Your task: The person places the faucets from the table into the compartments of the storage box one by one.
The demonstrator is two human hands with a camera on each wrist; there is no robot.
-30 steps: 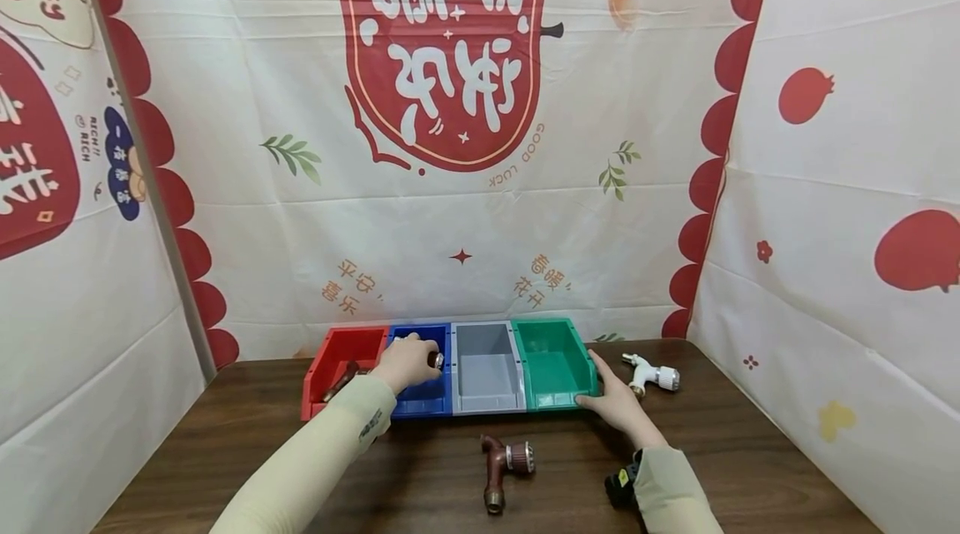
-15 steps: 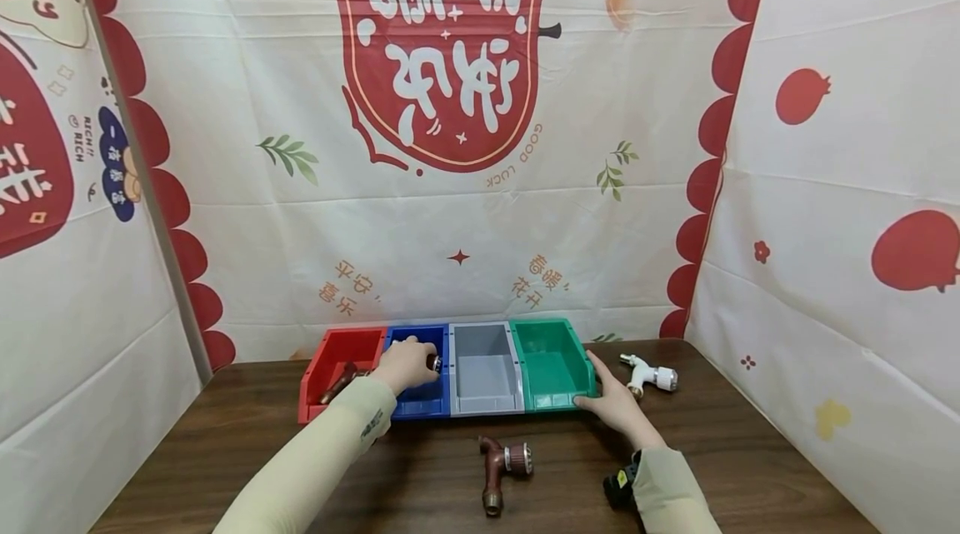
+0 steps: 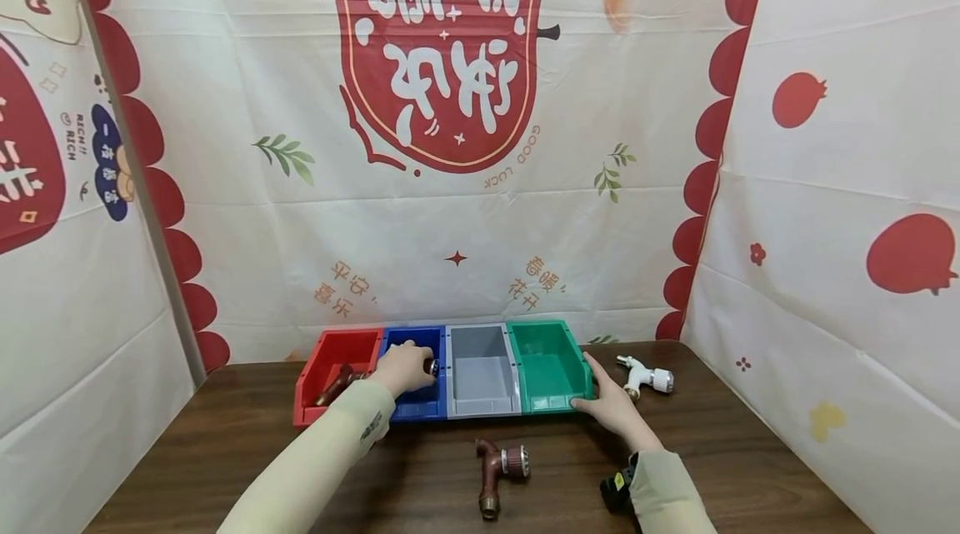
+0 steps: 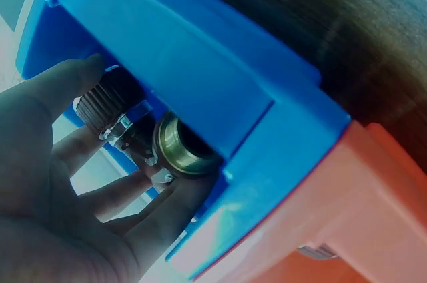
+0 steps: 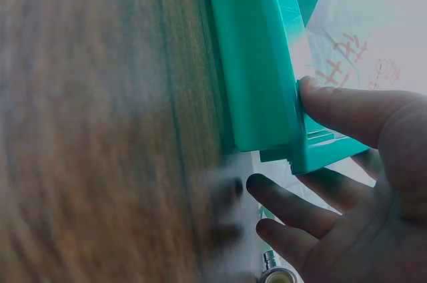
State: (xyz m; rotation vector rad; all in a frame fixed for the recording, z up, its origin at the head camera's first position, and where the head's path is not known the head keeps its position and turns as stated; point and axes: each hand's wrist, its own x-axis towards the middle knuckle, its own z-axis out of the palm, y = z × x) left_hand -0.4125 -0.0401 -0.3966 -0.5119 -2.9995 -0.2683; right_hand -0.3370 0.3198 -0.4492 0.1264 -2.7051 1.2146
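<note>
In the blue bin (image 3: 420,411), my left hand (image 3: 402,367) grips a dark tap (image 4: 138,141). The left wrist view shows its ribbed knob near my thumb and its brass-coloured threaded end just inside the bin's front wall, with my fingers beneath. My right hand (image 3: 617,406) is at the right side of the green bin (image 3: 551,380). Its thumb touches the front rim in the right wrist view, while the other fingers reach out spread along the outer side. A reddish-brown tap (image 3: 335,384) lies in the red bin (image 3: 303,401), partly behind my left sleeve.
A grey bin (image 3: 482,380) stands between the blue and green ones, all in one joined row. Another reddish-brown tap (image 3: 491,471) lies on the wooden table (image 3: 420,492) in front. To the right of the green bin lies a white tap (image 3: 648,377). A printed cloth (image 3: 450,226) hangs behind.
My left hand has sunk slightly lower into the blue bin with the tap. My right hand keeps its place at the green bin, and the head view has shifted slightly.
</note>
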